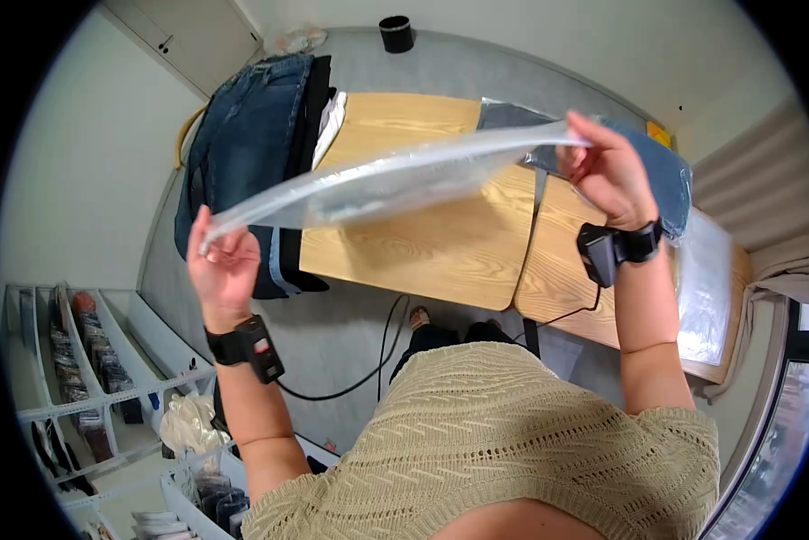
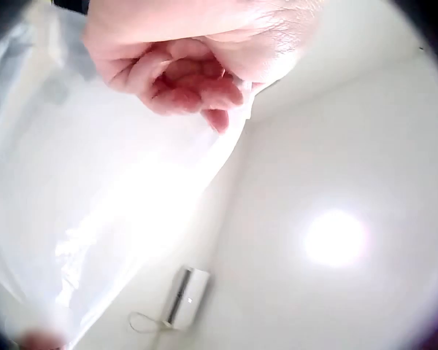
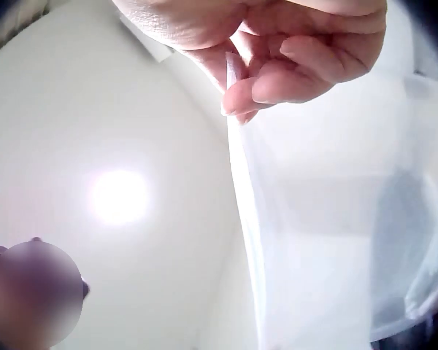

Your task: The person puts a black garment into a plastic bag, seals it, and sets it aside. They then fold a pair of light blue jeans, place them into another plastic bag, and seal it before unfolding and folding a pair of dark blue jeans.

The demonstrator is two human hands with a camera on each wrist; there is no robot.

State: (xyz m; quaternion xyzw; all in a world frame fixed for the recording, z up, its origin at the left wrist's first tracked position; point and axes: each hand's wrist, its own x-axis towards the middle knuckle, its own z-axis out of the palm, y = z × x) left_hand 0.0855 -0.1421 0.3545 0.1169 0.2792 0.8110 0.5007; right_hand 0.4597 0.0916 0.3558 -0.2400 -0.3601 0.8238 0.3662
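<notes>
A clear plastic bag (image 1: 404,184) is stretched in the air between both hands, above the wooden table. My left hand (image 1: 224,270) pinches one end of its edge; the left wrist view shows that hand (image 2: 197,58) with curled fingers at the plastic (image 2: 131,175). The right hand (image 1: 607,171), raised higher, pinches the other end. In the right wrist view the thumb and fingers of this hand (image 3: 285,58) grip the edge of the plastic (image 3: 314,182).
Dark jeans (image 1: 251,135) are piled at the table's left. More folded jeans (image 1: 661,171) lie at the right, near a stack of clear plastic (image 1: 703,288). Shelves (image 1: 80,396) stand at lower left. A black cable (image 1: 332,394) hangs from the left wrist.
</notes>
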